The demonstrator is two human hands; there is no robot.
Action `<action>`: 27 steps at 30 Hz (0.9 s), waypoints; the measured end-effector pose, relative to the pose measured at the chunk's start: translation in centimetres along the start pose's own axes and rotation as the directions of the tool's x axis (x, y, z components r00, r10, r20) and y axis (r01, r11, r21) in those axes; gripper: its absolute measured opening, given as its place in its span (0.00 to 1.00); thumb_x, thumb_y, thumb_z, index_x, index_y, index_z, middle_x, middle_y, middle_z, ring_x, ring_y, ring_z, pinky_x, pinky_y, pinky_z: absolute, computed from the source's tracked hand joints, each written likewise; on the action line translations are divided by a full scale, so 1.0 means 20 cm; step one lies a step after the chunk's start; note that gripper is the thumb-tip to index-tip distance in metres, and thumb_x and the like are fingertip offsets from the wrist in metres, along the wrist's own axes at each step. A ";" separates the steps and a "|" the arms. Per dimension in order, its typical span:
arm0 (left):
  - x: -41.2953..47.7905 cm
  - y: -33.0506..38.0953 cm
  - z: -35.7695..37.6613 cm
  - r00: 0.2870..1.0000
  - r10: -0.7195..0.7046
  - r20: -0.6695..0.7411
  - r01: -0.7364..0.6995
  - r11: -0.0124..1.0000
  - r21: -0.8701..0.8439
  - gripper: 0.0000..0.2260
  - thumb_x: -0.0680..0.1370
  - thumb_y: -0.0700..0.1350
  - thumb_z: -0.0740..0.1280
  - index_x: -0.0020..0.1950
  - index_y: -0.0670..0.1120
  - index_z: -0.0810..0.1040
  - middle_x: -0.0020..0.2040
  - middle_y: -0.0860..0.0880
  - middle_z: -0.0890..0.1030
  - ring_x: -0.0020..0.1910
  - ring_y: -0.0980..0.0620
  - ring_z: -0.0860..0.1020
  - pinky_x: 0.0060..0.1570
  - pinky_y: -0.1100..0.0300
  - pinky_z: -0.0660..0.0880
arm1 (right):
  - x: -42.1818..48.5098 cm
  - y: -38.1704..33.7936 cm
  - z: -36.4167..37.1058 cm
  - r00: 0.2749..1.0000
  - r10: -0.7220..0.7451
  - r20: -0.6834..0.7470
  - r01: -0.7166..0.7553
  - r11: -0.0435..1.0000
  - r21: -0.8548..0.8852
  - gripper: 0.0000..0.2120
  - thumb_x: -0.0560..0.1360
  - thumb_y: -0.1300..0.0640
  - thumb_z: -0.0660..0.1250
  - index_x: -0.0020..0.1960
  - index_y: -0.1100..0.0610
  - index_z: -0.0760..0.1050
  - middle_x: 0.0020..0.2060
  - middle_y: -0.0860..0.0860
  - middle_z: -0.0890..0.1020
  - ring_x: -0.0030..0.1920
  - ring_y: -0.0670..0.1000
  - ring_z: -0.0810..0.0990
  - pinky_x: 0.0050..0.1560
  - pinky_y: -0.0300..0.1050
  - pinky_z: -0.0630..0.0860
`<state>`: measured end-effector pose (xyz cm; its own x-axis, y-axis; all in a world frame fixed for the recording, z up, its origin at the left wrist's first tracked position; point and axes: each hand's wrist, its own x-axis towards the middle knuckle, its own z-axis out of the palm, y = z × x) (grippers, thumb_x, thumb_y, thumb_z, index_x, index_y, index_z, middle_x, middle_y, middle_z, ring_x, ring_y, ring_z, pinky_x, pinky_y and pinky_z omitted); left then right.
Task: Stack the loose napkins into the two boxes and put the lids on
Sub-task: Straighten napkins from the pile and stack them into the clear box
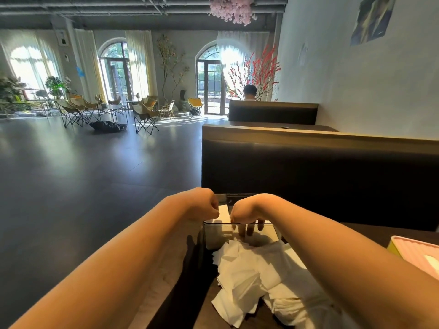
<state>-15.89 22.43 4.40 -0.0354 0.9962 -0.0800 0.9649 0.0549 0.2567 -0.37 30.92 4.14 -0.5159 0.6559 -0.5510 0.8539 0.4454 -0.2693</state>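
Observation:
A clear plastic box (215, 233) stands at the far edge of the dark table, with white napkins inside it. Both my hands are over its opening. My left hand (204, 205) has its fingers curled and pinches a white napkin (224, 211) that stands upright between the two hands. My right hand (247, 213) reaches down into the box, and its straight fingers show through the clear front wall. A heap of loose white napkins (259, 279) lies on the table just in front of the box, under my right forearm.
A pink ribbed box or lid (418, 255) sits at the table's right edge. The dark table (187, 302) ends on the left beside open floor. A dark booth backrest (308, 167) rises right behind the clear box. A person sits far off in another booth.

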 end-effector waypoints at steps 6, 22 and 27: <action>-0.13 0.03 -0.04 0.998 -0.003 -0.064 0.003 1.000 -0.002 0.12 0.83 0.48 0.68 0.66 0.49 0.82 0.61 0.48 0.83 0.57 0.50 0.81 0.58 0.59 0.78 | -0.15 -0.02 -0.01 0.989 0.018 -0.146 -0.007 0.997 0.074 0.15 0.85 0.54 0.61 0.69 0.58 0.76 0.55 0.54 0.82 0.53 0.54 0.83 0.54 0.51 0.81; -0.08 -0.04 0.12 0.998 -0.038 -0.043 0.034 0.996 -0.081 0.12 0.84 0.42 0.65 0.67 0.48 0.81 0.60 0.46 0.82 0.57 0.48 0.80 0.61 0.55 0.78 | -0.09 -0.17 0.05 1.000 0.010 0.015 -0.017 0.773 0.634 0.29 0.83 0.46 0.63 0.80 0.52 0.59 0.77 0.66 0.66 0.70 0.68 0.72 0.65 0.64 0.75; -0.10 -0.02 0.10 0.996 -0.024 -0.086 0.016 0.995 -0.094 0.12 0.84 0.43 0.65 0.66 0.48 0.82 0.58 0.48 0.82 0.55 0.49 0.80 0.61 0.56 0.78 | -0.13 -0.17 0.05 0.981 -0.011 -0.196 0.100 0.886 0.452 0.19 0.85 0.46 0.61 0.68 0.58 0.74 0.63 0.60 0.78 0.62 0.60 0.79 0.65 0.57 0.75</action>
<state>-15.71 20.28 2.45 -0.0808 0.9967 -0.0029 0.9356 0.0768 0.3447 -1.85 27.11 5.59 -0.5287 0.7577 -0.3826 0.7362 0.1850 -0.6510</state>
